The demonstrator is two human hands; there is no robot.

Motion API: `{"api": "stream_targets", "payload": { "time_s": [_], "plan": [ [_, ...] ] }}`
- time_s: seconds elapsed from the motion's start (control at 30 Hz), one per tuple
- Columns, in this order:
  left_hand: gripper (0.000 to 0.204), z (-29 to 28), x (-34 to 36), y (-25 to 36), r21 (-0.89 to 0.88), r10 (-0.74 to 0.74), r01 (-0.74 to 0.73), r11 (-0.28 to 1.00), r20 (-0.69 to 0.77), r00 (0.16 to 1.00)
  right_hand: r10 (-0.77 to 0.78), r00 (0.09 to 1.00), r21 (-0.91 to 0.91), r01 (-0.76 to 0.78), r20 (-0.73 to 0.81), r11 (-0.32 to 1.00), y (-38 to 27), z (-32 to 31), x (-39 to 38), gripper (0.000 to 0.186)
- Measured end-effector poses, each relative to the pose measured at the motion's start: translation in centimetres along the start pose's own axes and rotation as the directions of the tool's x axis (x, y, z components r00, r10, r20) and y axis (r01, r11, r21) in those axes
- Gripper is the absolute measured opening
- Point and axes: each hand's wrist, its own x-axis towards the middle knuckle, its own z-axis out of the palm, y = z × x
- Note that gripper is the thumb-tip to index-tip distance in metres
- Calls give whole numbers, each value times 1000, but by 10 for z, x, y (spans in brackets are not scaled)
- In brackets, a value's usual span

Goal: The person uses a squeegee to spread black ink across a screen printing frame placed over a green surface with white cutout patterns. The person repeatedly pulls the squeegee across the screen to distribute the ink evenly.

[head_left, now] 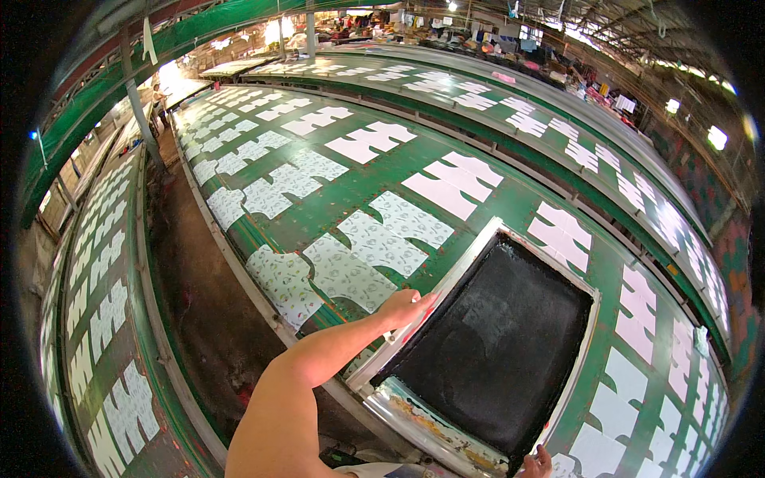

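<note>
1. Left hand clamped the screen at nine o'clock; right hand, at five: grip unclear.
2. It lay on the worktop, view's four o'clock.
3. Uneven holding could have smeared cloth at ten.

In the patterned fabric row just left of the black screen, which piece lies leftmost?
The patterned white piece, outermost on the green table; neighbours lie further right.
</note>
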Motion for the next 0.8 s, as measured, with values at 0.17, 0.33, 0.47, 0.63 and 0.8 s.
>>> {"api": "stream_targets", "payload": {
  "time_s": [0.17, 0.33, 0.47, 0.63, 0.8],
  "plan": [
    [72, 4, 3, -9, 35, 61, -58, 998, -89, 994, -35, 999, -9, 35, 7, 999, 11, -2, 8, 52],
    [68, 6, 3, -12, 50, 20, -14, 999, -125, 992, -202, 976, -31, 205, 81, 978, 98, -7, 64, 52],
    [53, 9, -2, -9, 117, 35, -17, 993, -153, 988, -265, 958, -47, 271, 108, 961, 126, -8, 87, 47],
    [50, 11, -5, -6, 84, 53, -37, 996, -197, 979, -6, 1000, 58, 6, -4, 998, 43, -1, 35, 37],
    [48, 12, -4, -6, 101, 3, 14, 995, -162, 987, -235, 969, -59, 240, 78, 969, 50, -7, 34, 50]
  ]
}}
